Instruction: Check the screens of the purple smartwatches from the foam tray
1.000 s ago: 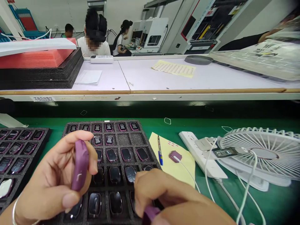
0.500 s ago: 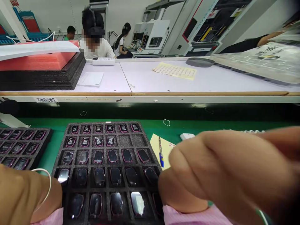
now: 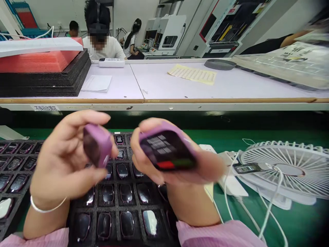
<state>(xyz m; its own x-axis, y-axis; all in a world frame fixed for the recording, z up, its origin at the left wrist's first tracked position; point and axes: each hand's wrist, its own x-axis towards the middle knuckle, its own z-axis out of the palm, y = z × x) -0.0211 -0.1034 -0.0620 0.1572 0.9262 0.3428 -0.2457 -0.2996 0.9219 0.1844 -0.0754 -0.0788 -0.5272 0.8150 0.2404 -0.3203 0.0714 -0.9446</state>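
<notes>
My left hand (image 3: 64, 161), a white bracelet at its wrist, grips a small purple smartwatch body (image 3: 102, 144) between thumb and fingers, its dark face turned left. Beside it, my right hand (image 3: 154, 164) is closed around another purple smartwatch body (image 3: 168, 147). That one's lit screen shows blurred white text with a red and a green patch low down. Both watches are held up above a black foam tray (image 3: 117, 219), whose compartments hold several more watches with dark screens. The hands hide part of the tray's back rows.
A second foam tray (image 3: 7, 175) of watches lies at the left. On the right stand a white fan (image 3: 280, 168) and white cables (image 3: 269, 202). Behind is a shelf (image 3: 154, 82) with stacked foam (image 3: 51, 79) and a yellow label sheet (image 3: 192, 74). A person (image 3: 113, 48) sits beyond.
Both hands have come up and inward over the tray from the lower left and the right. The two purple smartwatch bodies now show in them. The fan has come into sight.
</notes>
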